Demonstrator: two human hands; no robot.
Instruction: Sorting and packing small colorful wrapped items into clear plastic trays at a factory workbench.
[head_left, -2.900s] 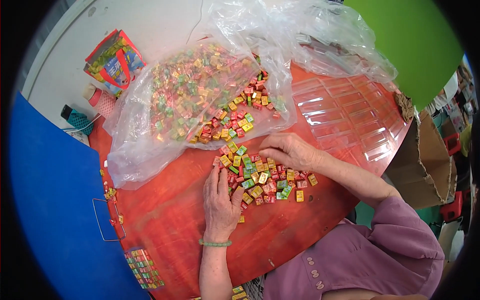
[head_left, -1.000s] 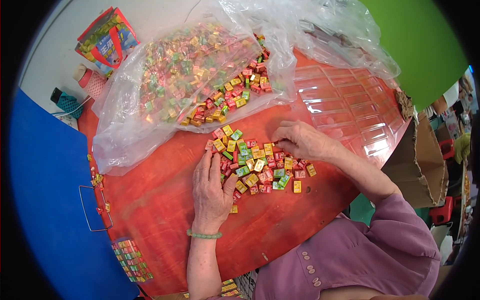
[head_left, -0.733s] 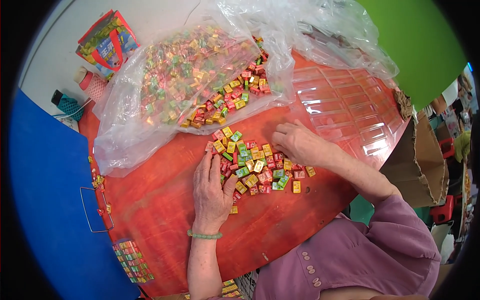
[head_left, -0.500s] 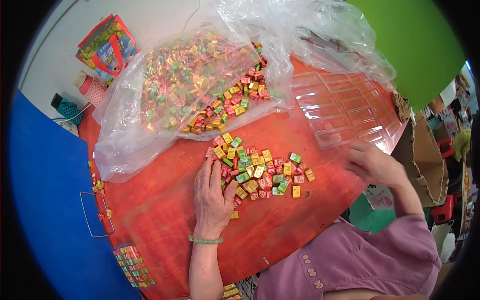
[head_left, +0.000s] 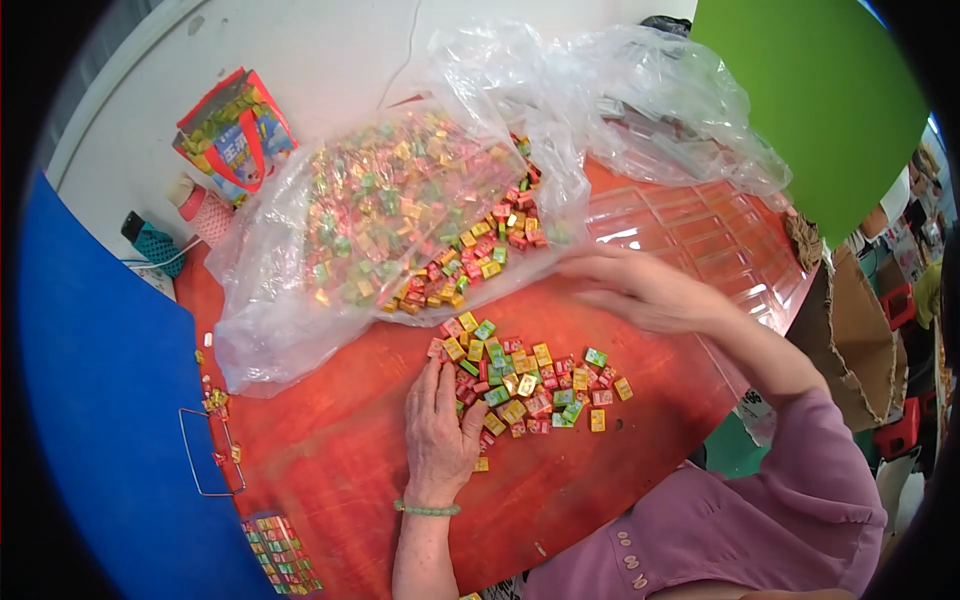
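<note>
The left hand (head_left: 440, 430) lies flat on the red bench (head_left: 330, 460), fingers (head_left: 432, 385) stretched forward and close together, their tips touching the near-left edge of a loose heap of small wrapped sweets (head_left: 525, 385). The heap spreads rightward and slightly away from those fingertips, its long side running left to right across the bench, so this hand is plainly the nearer one to it.

The right hand (head_left: 640, 290) hovers above the bench beyond the heap's far-right end, blurred, fingers loosely spread and pointing left toward the big clear plastic bag (head_left: 400, 220). Whether it pinches anything I cannot tell; it seems empty. It sits between the heap and the bag's open mouth, where more sweets (head_left: 490, 250) spill out in red, yellow and green.

Nothing stands between the left fingers and the heap. One stray sweet (head_left: 481, 464) lies just beside the left thumb.

Further out, a clear moulded tray (head_left: 700, 230) rests on the bench behind the right hand, partly under crumpled plastic. A filled strip of sweets (head_left: 280, 550) lies at the bench's near-left edge, a wire loop (head_left: 205, 450) near it. A colourful gift bag (head_left: 230, 130) stands on the floor beyond.
</note>
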